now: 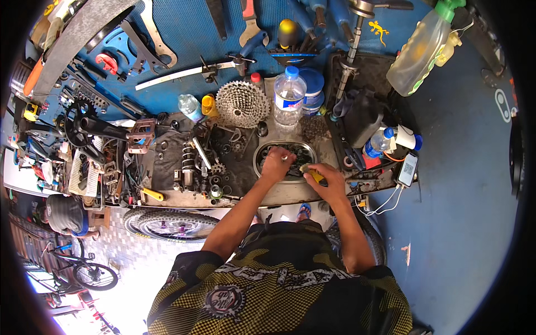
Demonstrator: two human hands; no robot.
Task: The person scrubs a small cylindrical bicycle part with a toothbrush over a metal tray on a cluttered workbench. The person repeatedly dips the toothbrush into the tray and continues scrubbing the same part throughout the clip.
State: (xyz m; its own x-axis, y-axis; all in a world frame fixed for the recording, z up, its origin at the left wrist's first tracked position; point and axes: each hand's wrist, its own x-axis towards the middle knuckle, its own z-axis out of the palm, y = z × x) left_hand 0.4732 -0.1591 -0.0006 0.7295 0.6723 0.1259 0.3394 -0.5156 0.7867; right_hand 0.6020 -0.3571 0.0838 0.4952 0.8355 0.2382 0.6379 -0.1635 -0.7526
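Observation:
An oval metal tray (257, 167) with dark small parts in it sits at the front of the bench. My left hand (277, 163) is over the tray, fingers curled down into it; a small shiny spot shows at the fingers, and what they hold is too small to name. At the tray's right rim, my right hand (328, 182) is closed round a yellow-handled brush (317, 177), whose pale tip points toward the left hand.
Behind the tray stand a clear bottle (288, 103) with a blue cap and a large bicycle cassette (242, 104). A shock absorber (188, 167) and loose parts lie to the left. To the right are a phone (408, 169) on a cable and a small bottle (377, 143).

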